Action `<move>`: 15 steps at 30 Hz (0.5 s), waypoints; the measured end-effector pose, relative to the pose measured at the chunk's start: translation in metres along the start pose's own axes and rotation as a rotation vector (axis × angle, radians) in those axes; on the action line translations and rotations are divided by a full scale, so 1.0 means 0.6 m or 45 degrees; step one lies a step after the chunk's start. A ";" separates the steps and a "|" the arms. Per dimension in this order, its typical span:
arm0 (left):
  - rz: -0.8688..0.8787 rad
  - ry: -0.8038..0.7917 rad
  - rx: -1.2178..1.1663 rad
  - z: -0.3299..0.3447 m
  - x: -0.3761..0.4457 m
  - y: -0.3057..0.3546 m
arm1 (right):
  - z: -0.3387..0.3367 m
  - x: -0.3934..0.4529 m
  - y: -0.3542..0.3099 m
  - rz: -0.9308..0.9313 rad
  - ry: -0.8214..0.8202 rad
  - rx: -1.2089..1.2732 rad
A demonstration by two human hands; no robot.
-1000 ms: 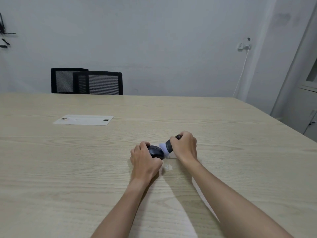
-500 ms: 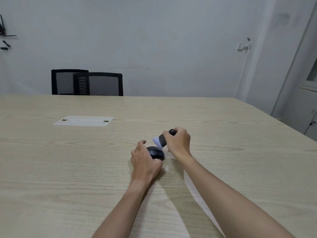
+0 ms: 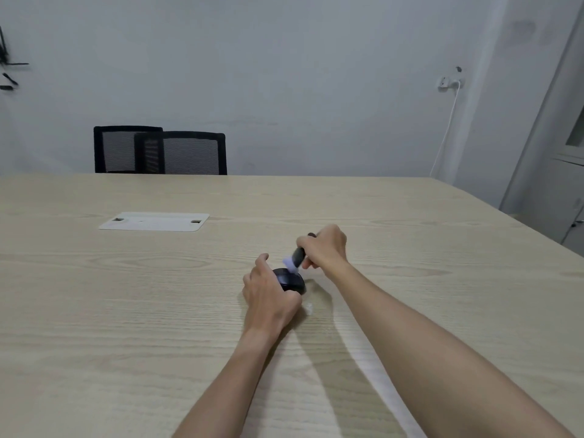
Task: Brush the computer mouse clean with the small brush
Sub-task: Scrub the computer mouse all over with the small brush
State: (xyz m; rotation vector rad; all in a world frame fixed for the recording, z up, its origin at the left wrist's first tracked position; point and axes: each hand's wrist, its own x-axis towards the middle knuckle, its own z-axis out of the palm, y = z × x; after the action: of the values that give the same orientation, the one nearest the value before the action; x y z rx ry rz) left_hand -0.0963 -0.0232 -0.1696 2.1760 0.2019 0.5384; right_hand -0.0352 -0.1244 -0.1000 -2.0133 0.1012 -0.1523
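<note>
Right, head view only, so one pass. Small black rounded plastic computer mouse sits on the pale wood-grain table, a bit right of centre, well apart from the flat white rectangular cable-hatch plate further back on the left. Left hand is cupped over the mouse's near and left side, fingers curled round it, thumb up at the far edge, pinning it to the top. Right hand is wrapped tight round the short black-handled brush w/ white bristles; bristle tuft looks to be touching the mouse's far upper face, handle tilted up and to the right.

Handling, as a guess: mouse is light, hard-shelled, smooth, so it'd skid on the table under sideways strokes w/o the holding hand; best gripped by the flanks, leaving top and wheel area free. Bristles look soft, should flex into seams; handle stiff, fine in a fist grip.

Hard to make out: most of the mouse is under the left hand, so buttons, wheel, any cord can't be told. Bristles are blurred. A small pale scrap lies on the table just beside the mouse, near side; what it is, can't say. Two black mesh-back chairs stand behind the far edge; white cabinet cut off at right
</note>
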 end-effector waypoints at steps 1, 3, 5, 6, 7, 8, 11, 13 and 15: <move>0.004 0.004 -0.001 0.000 0.000 -0.001 | 0.006 -0.006 -0.004 0.038 -0.038 0.088; 0.011 0.010 0.003 -0.001 -0.002 -0.002 | 0.013 -0.014 -0.007 0.111 -0.103 0.203; 0.010 0.008 -0.002 -0.001 -0.003 -0.001 | 0.013 -0.015 -0.004 0.146 -0.124 0.206; 0.008 0.004 -0.008 -0.001 -0.003 0.000 | 0.010 -0.013 -0.001 0.155 -0.115 0.181; 0.005 0.003 -0.010 -0.002 -0.003 0.001 | 0.005 -0.012 0.000 0.152 -0.098 0.145; 0.002 0.001 -0.004 -0.003 -0.004 0.002 | 0.000 -0.009 0.003 0.127 -0.072 0.088; 0.012 -0.004 0.050 -0.003 -0.004 0.002 | -0.012 -0.007 0.011 -0.026 -0.006 -0.152; 0.002 0.000 0.062 -0.002 -0.003 0.000 | -0.013 -0.011 0.012 -0.088 0.007 -0.163; -0.010 0.007 0.059 -0.001 -0.001 -0.001 | -0.010 -0.019 0.006 -0.124 -0.010 -0.120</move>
State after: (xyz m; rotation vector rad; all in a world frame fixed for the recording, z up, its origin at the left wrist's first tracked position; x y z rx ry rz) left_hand -0.0972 -0.0227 -0.1703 2.2179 0.2279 0.5403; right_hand -0.0477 -0.1298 -0.1013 -2.1137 0.0050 -0.2052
